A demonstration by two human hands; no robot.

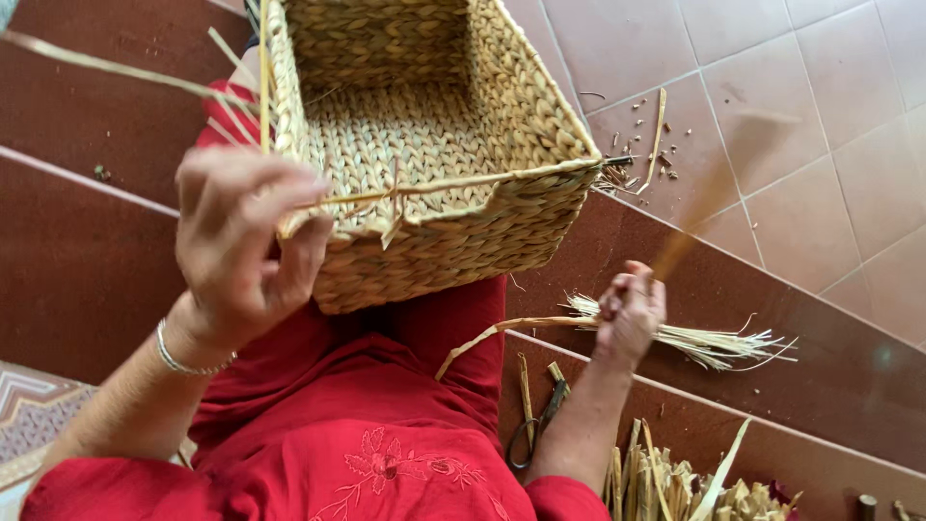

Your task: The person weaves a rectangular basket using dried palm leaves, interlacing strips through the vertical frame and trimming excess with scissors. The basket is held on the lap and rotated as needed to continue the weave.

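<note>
A square woven straw basket point(453, 145) rests on my lap, its open side facing me. My left hand point(241, 246) grips the near rim at the basket's left corner, fingers curled over a thin rim rod point(463, 181). My right hand point(629, 311) is down at the right, closed around a straw strand point(709, 193) that blurs upward from it. A frayed bundle of straw point(694, 340) lies on the step beside that hand.
I sit on dark red steps point(87, 270) in red clothing point(367, 425). Scissors point(535, 425) lie on the step by my right forearm. More cut straw pieces point(675, 487) are piled at the lower right. Tiled floor point(791, 125) with straw scraps lies beyond.
</note>
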